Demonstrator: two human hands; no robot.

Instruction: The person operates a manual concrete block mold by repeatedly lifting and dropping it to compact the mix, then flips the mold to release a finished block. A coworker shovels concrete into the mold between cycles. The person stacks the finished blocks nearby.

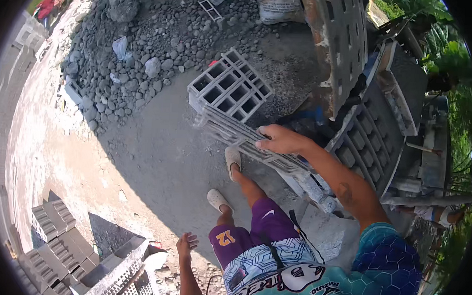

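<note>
My right hand [282, 140] reaches across to a stack of thin, cement-crusted grey boards [231, 127], its thumb and fingers closed on the edge of one board. On top of the stack's far end sits a group of grey hollow concrete blocks [229, 86], their square openings facing up. My left hand [187, 243] hangs free at my left side, fingers slightly apart and holding nothing. To the right of the stack stands a metal machine with a gridded mould [365, 146], caked in cement.
A gravel heap [145, 46] spreads across the far left. Rows of concrete blocks [54, 250] and a perforated grey crate [126, 264] stand at the near left. A tall rusty panel [334, 51] rises at the far right, beside a filled sack [278, 5]. Another person's arm [454, 215] shows at right.
</note>
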